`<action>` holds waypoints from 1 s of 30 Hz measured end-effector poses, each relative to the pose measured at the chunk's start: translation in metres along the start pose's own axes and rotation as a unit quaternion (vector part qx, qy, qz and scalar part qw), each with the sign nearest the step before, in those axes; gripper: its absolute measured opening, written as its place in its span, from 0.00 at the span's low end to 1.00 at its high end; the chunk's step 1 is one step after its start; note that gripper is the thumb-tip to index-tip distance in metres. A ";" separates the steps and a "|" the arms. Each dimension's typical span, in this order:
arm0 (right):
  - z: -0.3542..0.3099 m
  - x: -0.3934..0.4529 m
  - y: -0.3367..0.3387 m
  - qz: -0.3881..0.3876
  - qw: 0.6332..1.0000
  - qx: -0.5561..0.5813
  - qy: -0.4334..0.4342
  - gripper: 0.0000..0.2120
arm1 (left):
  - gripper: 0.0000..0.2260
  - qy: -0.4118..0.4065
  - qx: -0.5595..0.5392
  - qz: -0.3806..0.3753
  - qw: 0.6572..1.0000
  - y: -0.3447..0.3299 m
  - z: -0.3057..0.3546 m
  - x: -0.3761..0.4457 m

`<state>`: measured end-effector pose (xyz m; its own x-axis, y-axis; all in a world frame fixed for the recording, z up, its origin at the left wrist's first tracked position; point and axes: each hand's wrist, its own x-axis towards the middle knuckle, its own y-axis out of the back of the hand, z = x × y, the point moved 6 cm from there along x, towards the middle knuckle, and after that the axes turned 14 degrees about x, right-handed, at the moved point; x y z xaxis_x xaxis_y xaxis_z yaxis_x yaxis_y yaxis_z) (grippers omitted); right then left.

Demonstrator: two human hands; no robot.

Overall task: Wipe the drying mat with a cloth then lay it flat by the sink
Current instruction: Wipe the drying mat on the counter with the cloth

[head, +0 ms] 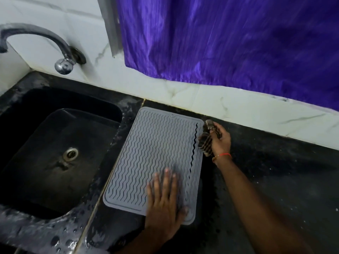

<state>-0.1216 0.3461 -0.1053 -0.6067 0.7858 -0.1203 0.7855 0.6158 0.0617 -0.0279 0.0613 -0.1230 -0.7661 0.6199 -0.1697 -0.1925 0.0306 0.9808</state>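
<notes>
A grey ribbed drying mat (152, 153) lies flat on the black counter just right of the sink (55, 143). My left hand (165, 200) rests palm down with fingers spread on the mat's near right part; it is blurred. My right hand (219, 140) is at the mat's far right edge, closed around a bunched brown striped cloth (206, 140). The cloth touches or hangs just over that edge; I cannot tell which.
A curved metal tap (60, 52) sticks out of the white tiled wall above the sink. A purple curtain (238, 43) hangs over the back wall. The black counter (275, 180) runs on to the right; its sink rim is wet.
</notes>
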 end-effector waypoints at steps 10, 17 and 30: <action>0.004 -0.036 0.031 -0.041 0.997 -0.050 0.035 0.15 | 0.29 -0.174 0.130 -0.028 0.976 -0.009 0.020 0.025; 0.000 -0.108 0.017 -0.420 0.825 -0.303 0.225 0.20 | 0.28 -0.189 0.112 -0.034 0.975 -0.008 0.022 0.020; -0.008 -0.004 -0.019 -0.258 0.857 -0.390 0.219 0.16 | 0.27 -0.167 0.116 -0.051 0.978 -0.014 0.023 0.020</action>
<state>-0.1348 0.3320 -0.0984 -0.9701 0.2391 0.0422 0.1826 0.6042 0.7756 -0.0264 0.0909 -0.1382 -0.4999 0.8244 -0.2656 -0.0841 0.2590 0.9622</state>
